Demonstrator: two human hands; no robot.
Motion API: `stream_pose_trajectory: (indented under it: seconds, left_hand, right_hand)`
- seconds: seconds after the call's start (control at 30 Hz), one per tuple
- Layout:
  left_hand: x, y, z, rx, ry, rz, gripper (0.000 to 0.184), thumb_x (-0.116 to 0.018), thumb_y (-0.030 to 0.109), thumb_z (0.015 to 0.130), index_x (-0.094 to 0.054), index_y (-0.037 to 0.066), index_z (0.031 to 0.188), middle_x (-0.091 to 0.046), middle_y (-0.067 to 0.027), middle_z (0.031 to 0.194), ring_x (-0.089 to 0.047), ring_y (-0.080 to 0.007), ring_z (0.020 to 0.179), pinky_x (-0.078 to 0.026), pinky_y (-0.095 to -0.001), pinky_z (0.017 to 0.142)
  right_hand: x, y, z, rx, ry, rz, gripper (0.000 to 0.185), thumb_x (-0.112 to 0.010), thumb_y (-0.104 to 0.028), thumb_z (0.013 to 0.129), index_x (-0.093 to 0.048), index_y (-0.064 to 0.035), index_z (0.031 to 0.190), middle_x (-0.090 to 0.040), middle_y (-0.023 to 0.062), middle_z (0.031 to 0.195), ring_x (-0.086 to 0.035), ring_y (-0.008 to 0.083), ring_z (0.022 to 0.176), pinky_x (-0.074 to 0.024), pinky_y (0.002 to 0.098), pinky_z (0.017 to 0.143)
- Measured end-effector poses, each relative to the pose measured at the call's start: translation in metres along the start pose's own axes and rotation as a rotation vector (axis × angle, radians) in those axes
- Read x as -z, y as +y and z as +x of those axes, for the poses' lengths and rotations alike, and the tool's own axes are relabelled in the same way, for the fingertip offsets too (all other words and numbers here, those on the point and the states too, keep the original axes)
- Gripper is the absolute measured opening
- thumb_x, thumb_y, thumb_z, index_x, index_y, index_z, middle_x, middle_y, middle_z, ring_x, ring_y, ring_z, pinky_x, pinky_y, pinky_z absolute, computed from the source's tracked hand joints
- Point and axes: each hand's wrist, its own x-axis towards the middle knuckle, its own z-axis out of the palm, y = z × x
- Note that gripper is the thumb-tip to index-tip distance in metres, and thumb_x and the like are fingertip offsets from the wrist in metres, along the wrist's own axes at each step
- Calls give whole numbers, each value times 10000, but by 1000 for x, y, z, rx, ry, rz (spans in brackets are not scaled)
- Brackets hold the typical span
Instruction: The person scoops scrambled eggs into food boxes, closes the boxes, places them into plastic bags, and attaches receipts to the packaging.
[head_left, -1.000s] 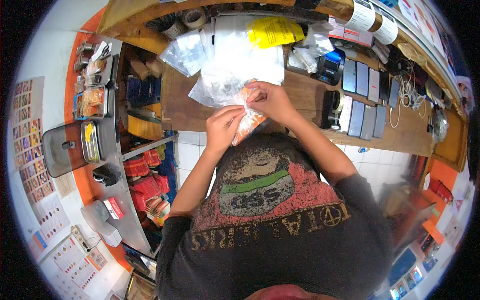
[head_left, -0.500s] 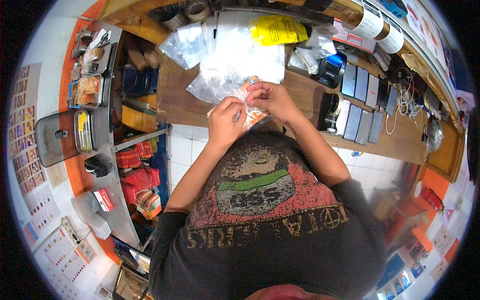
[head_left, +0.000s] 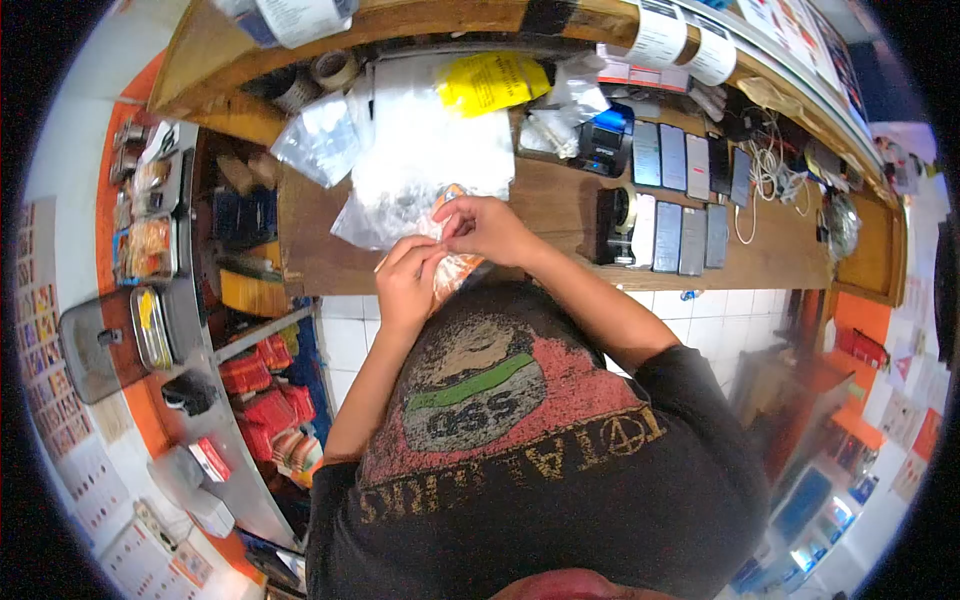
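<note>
Both my hands are close together over the near edge of the wooden table, working on an orange and white plastic packet (head_left: pixel 458 274). My left hand (head_left: pixel 408 282) is closed on the packet's left side, thumb and fingertips pinched. From the right, my right hand (head_left: pixel 486 230) pinches its upper part, and the fingertips of both hands meet. My fingers hide the middle of the packet. A clear plastic bag (head_left: pixel 372 218) lies just beyond my left hand, over a stack of white plastic sheets (head_left: pixel 430 140). A yellow printed bag (head_left: pixel 492 84) rests on that stack.
Two rows of phones (head_left: pixel 690 230) lie on the right of the table (head_left: pixel 560 235). Nearer stand a tape dispenser (head_left: pixel 615 222) and a blue-black printer (head_left: pixel 606 140). White cables (head_left: pixel 765 180) are tangled at the far right. A shelf (head_left: pixel 265 335) with red packets stands left.
The head view has shifted, so the table sits further left and lower. My hands stay on the packet, and their fingertips have come closer together.
</note>
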Motion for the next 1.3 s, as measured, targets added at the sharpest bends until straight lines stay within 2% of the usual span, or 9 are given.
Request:
stream_pose_trajectory:
  seconds: [0.23,0.33,0.57,0.7,0.73,0.87,1.03,1.2,1.3]
  left_hand:
    - [2,9,-4,33,41,11,59,-732,41,787,-709,4,826,-633,-109,1021,-620,-246,830,-491,-344,719]
    - [3,4,-4,-97,-15,258,186,-730,137,735,-597,7,722,-493,-146,1037,-433,-295,865,-375,-393,758]
    - [2,-1,-8,-125,-38,285,160,-725,150,748,-628,33,796,-480,-146,1018,-440,-323,960,-366,-421,831]
    - [6,7,-8,-75,-35,330,165,-736,177,762,-651,66,850,-483,-138,1044,-434,-329,1001,-341,-444,884]
    - [9,14,-6,-59,-34,330,154,-733,183,767,-658,81,855,-489,-131,1060,-433,-326,1001,-338,-450,885]
    - [13,41,4,-108,-30,276,195,-750,187,762,-651,82,894,-497,-126,1098,-435,-321,1017,-339,-436,899]
    - [-12,67,34,-288,-95,65,159,-742,156,783,-642,81,881,-522,-126,1173,-461,-311,1019,-355,-431,899]
    - [-53,86,65,-291,-165,-131,346,-712,89,812,-599,24,1133,-547,-165,1230,-523,-326,1121,-411,-417,974]
    - [-94,98,74,66,-308,-629,348,-710,132,852,-594,-24,1140,-663,-167,1068,-645,-293,946,-493,-367,859]
  right_hand:
    - [-8,-6,-5,13,-29,-42,289,-643,70,835,-609,8,1115,-644,15,842,-570,74,774,-486,240,727]
    - [-19,1,-9,-15,-83,231,285,-582,101,861,-541,-25,1114,-605,13,918,-557,75,883,-453,220,799]
    - [-7,3,-22,-273,-172,632,246,-604,67,875,-561,-53,1084,-631,6,905,-591,84,814,-482,217,754]
    - [24,-12,-16,-7,344,205,100,-655,-11,873,-618,-64,949,-643,7,904,-589,103,765,-481,244,730]
    - [53,-15,-10,255,622,-56,61,-650,-37,874,-631,-77,917,-629,1,874,-574,102,774,-470,251,731]
    - [160,-74,-9,607,1564,-470,310,-701,-94,827,-555,-17,1089,-604,103,975,-541,216,882,-438,337,805]
    - [188,-73,2,624,1331,-255,318,-715,-68,843,-552,-7,1109,-615,54,900,-555,146,812,-450,287,747]
    - [130,-40,-56,360,1010,138,182,-730,-64,848,-611,-28,980,-622,-11,841,-573,80,773,-459,227,727]
    - [67,3,-114,132,809,136,120,-716,-97,859,-652,-27,932,-651,-2,889,-575,88,828,-465,245,759]
